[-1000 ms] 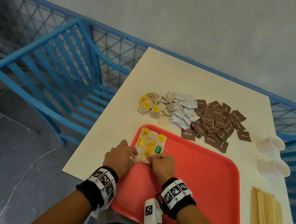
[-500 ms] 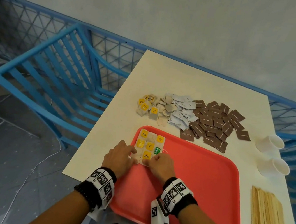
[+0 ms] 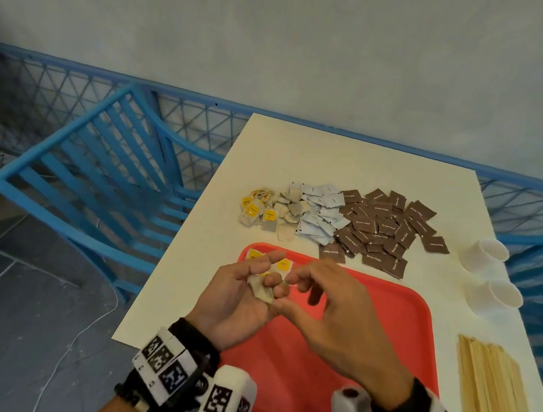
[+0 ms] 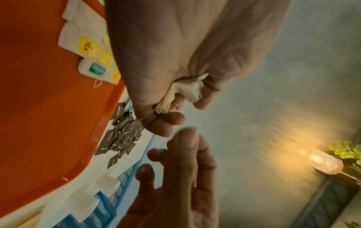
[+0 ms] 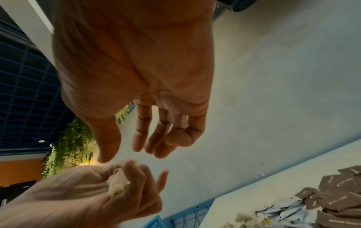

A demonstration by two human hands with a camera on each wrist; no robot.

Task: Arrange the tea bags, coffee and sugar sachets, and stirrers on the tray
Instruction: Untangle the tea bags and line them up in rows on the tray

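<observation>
On the left, the left hand (image 3: 237, 300) hovers palm-up above the near-left corner of the red tray (image 3: 366, 339), its fingers curled round a crumpled tea bag (image 3: 261, 291) — a clenched grip on that bag, clear in the left wrist view too, where a thread runs from it across the fingers. Under the hand, a small block of tea bags (image 4: 86, 44) with yellow tags and 1 green tag already lies on the tray floor.

Just to the right, the right hand (image 3: 334, 321) holds nothing; its fingers are loosely bent and relaxed, thumb and forefinger reaching toward the bag, perhaps for its string.

Beyond the tray on the bench (image 3: 338, 159) lie the loose tea bags (image 3: 264, 210), then the white sachets (image 3: 318, 217), then the brown sachets (image 3: 386, 229). Farther right stand 2 paper cups (image 3: 487, 272), and the wooden stirrers (image 3: 494, 390) lie beside the tray.

The step in hand looks like the tea-bag stage — this bag probably needs its string sorted and flattening. The next move calls for a fine pinch, then laying it beside the block without disturbing it.
</observation>
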